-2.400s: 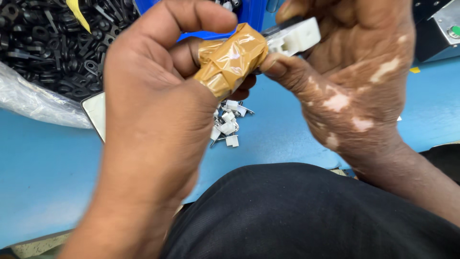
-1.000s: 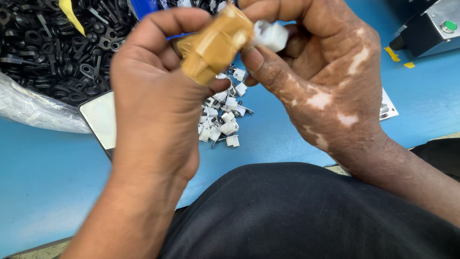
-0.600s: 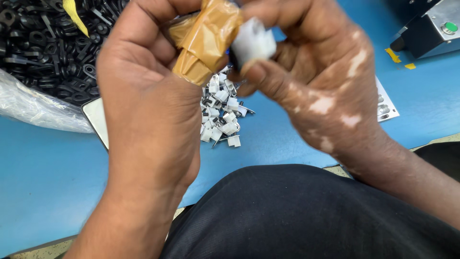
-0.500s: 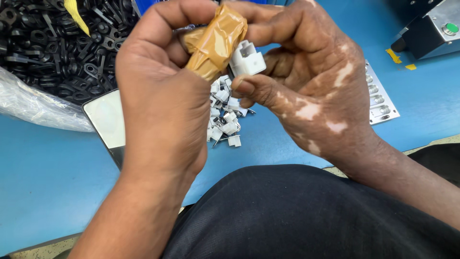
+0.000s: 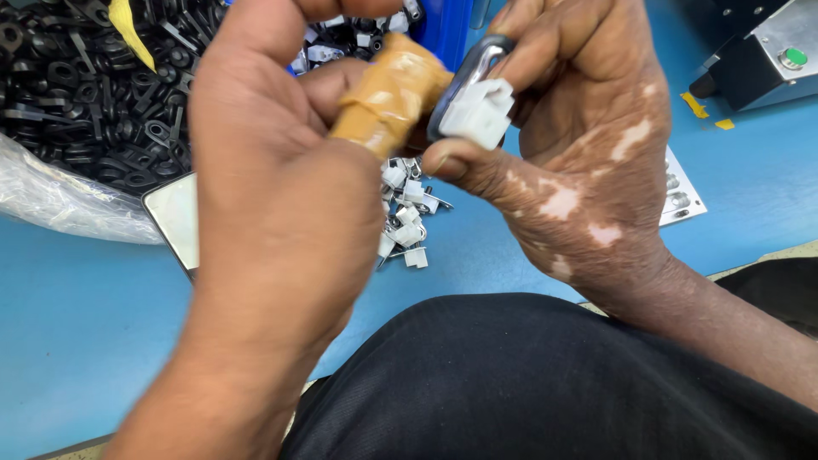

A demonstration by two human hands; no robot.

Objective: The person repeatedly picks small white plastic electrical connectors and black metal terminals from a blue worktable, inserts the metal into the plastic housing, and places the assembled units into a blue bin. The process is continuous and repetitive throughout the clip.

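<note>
Blue counter point(image 5: 85, 324) below, both hands raised over a pile of small white clips point(image 5: 407, 213).
Left hand point(image 5: 281, 196) keeps a closed grip on a tape-wrapped tool point(image 5: 388, 102); right hand point(image 5: 571, 145) pinches a white clip point(image 5: 477, 111) against its metal tip, black parts point(image 5: 77, 94) heaped behind.
</note>
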